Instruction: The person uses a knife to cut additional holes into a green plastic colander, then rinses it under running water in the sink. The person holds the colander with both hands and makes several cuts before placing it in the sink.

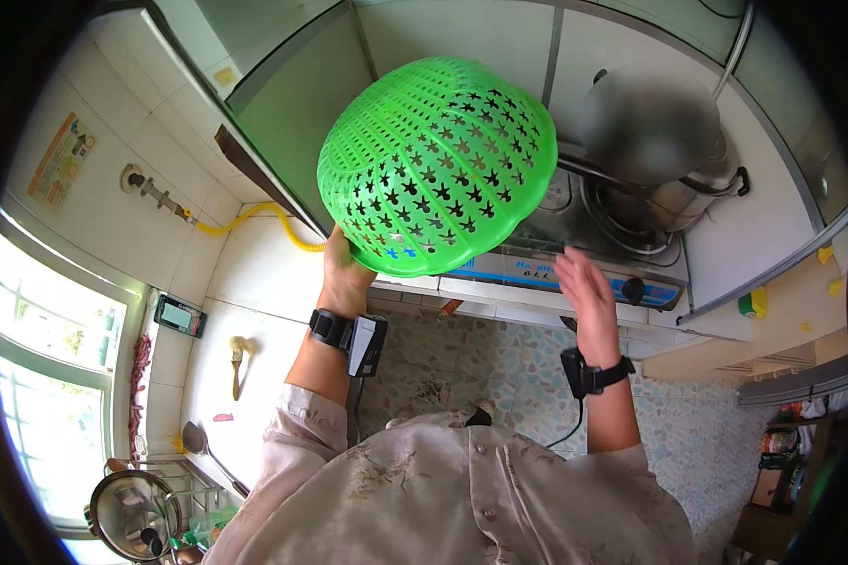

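Observation:
A large green plastic colander (431, 169) with star-like holes is tilted over the gas stove, its underside towards me. My left hand (346, 265) grips its rim at the lower left; the fingers are partly hidden behind it. Off to the right, my right hand (588, 300) is raised near the front panel of the gas stove (523, 265), fingers stretched out and holding nothing. A black control knob (633, 290) sits just beyond it. The colander covers the left part of the stove. Both wrists wear black straps with small devices.
A steel pot (685, 205) stands at the stove's right, under a blurred grey round shape (650, 127). On the left counter are a brush (237, 367), a phone (180, 316) and a spatula (205, 448). A yellow gas hose (268, 207) runs towards the stove.

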{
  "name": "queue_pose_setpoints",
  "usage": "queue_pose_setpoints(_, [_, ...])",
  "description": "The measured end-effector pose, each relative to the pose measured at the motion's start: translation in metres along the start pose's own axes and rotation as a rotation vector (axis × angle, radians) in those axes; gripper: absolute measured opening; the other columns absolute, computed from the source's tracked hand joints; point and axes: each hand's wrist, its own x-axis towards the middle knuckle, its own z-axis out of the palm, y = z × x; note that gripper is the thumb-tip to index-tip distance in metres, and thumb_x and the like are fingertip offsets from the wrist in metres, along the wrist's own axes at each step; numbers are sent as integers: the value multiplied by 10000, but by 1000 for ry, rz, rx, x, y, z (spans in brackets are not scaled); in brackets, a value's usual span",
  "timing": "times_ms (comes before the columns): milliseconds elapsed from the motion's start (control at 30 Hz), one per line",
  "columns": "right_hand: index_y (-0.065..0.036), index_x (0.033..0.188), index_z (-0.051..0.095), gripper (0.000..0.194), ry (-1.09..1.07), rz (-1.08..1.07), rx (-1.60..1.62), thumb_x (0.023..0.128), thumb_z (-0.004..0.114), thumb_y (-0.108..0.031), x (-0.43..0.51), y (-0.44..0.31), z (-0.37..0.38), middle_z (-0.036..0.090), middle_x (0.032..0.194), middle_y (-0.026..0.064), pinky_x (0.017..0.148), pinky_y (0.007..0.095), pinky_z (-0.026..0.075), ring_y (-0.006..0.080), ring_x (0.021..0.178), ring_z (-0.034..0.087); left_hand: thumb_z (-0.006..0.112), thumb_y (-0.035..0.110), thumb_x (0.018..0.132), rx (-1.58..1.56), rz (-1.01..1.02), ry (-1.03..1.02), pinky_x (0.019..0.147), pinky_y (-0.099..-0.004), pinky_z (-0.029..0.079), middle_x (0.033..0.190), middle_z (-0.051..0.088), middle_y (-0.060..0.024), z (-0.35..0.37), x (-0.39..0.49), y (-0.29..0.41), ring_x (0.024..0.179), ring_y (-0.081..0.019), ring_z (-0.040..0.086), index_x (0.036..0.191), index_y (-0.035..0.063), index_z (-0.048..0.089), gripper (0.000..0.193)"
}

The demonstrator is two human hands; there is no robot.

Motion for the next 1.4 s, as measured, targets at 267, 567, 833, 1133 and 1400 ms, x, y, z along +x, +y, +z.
queue_pose_setpoints(267, [-54, 1339, 437, 457, -273, -25, 311, 962, 520, -299, 7, -66, 92, 540, 1283, 108, 964, 374, 438, 221, 1148, 543, 344, 296, 1014, 31, -51, 88, 915, -440, 487, 1193, 591, -150, -4, 0, 3, 1042, -284, 589, 1220, 1, 519, 400])
queue_pose_setpoints(567, [-121, 1265, 494, 329, -195, -298, 523, 941, 550, -122, -4, -63, 133, 562, 1234, 57, 891, 405, 485, 235, 1091, 570, 693, 78, 812, 1513, 1095, 193, 786, -289, 456, 1034, 556, -85, 54, -36, -19, 903, -177, 529, 1112, 61, 627, 307])
queue_pose_setpoints(833, [-122, 1290, 454, 362, -191, -410, 506, 940, 543, -96, -4, -52, 160, 529, 1266, 51, 969, 409, 431, 224, 1148, 521, 744, 6, 697, 1640, 1352, -316, 635, -321, 491, 869, 614, -100, 133, -58, -53, 763, -248, 595, 975, 53, 681, 289])
queue_pose_setpoints(1133, [-112, 1264, 462, 334, -196, -457, 503, 941, 541, -88, -12, -44, 174, 538, 1240, 50, 973, 399, 435, 193, 1115, 530, 718, 1, 696, 1732, 1450, -416, 572, -350, 466, 761, 583, -91, 116, -59, -37, 670, -268, 570, 816, 26, 620, 157])
queue_pose_setpoints(1400, [-106, 1231, 470, 292, -190, -498, 484, 945, 520, -64, -14, -44, 178, 562, 1191, 63, 956, 414, 464, 200, 1072, 561, 708, 60, 761, 1962, 725, -269, 551, -363, 447, 761, 581, -104, 40, -111, -21, 648, -289, 571, 809, 20, 607, 118])
